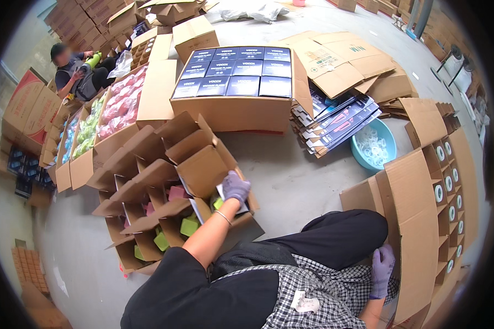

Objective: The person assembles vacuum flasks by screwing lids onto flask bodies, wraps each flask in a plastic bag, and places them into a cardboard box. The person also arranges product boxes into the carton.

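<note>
My left hand [236, 189], in a purple work glove, is at the near right corner of a divided cardboard carton [208, 164]. Its fingers lie over the edge of a small open box standing in a cell, with something green inside; whether they grip it I cannot tell. Other cells hold green items [189, 226] and pink items [177, 192]. My right hand [382, 263], gloved too, rests by my knee beside a tall carton [415, 234], fingers bent, with nothing visible in it. That carton's divided cells hold several objects with white rings [438, 193].
Ahead stands a carton of dark blue vacuum flask boxes [234, 74]. Right of it lie flattened printed boxes [341, 123] and a blue basin [374, 144] of clear plastic parts. Cartons of wrapped pink items [123, 98] stand left, near a seated person [80, 74] holding a green flask.
</note>
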Demonstrator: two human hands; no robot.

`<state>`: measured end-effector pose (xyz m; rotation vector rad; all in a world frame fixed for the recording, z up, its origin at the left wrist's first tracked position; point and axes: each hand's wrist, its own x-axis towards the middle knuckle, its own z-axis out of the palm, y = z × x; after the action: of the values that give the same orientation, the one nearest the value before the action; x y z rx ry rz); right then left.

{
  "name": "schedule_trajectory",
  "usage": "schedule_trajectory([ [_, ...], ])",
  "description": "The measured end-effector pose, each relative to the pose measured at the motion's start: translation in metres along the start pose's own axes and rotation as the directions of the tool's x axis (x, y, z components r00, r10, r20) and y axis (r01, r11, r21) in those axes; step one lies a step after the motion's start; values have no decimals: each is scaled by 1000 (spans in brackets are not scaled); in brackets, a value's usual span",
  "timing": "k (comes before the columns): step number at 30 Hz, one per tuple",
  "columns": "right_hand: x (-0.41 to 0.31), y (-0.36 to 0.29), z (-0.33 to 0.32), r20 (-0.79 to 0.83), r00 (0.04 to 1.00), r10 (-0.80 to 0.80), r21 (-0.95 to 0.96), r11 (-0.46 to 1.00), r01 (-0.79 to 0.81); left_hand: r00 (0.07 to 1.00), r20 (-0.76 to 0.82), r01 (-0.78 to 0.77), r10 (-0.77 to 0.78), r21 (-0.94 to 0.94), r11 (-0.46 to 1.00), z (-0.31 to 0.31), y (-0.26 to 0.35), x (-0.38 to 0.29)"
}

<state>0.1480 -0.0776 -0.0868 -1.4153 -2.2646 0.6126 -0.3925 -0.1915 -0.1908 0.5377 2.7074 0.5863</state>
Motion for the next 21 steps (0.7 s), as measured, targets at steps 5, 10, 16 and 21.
schedule_trajectory([
  [5, 7, -53, -9, -375, 919, 120, 99, 991, -89, 948, 244, -200, 204, -40, 979, 42, 46, -65],
  [10, 72, -185, 11, -204, 954, -220, 262, 927, 269, 774, 558, -274, 299, -130, 953, 29, 60, -75],
  [16, 130, -186, 168, 513, 812, -279, -18, 942, 335, 684, 424, -206, 593, -669, 715, -133, -7, -83],
  [21, 94, -165, 249, 672, 728, -135, -56, 971, 231, 548, -836, -655, 11, -421, 628, -287, -207, -82],
])
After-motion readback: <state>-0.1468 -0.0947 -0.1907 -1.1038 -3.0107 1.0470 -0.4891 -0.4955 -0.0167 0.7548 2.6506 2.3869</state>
